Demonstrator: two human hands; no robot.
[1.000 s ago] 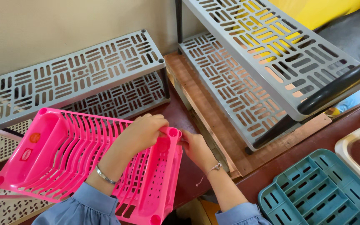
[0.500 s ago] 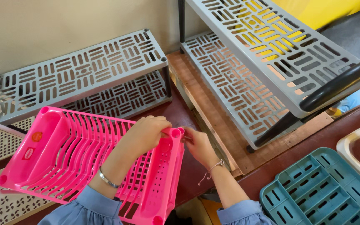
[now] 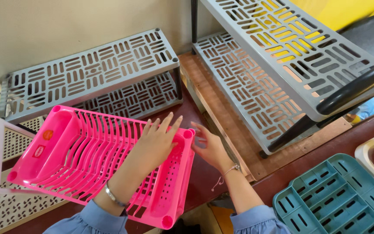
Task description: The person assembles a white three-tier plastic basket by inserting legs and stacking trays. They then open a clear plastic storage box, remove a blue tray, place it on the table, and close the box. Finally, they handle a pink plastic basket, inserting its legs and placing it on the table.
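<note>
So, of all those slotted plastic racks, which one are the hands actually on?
The pink rack. The left hand lies on it, the right hand is at its corner; the grey shelves and teal tray lie untouched.

Plastic-goods workshop or shop — stacked grey slotted shelves, teal tray

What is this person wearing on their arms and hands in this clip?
Both hands are bare. The left hand has a thin silver metal bangle at the wrist; the right hand has a fine silver chain bracelet with a dangling end. Both forearms emerge from gathered light blue fabric sleeves.
</note>
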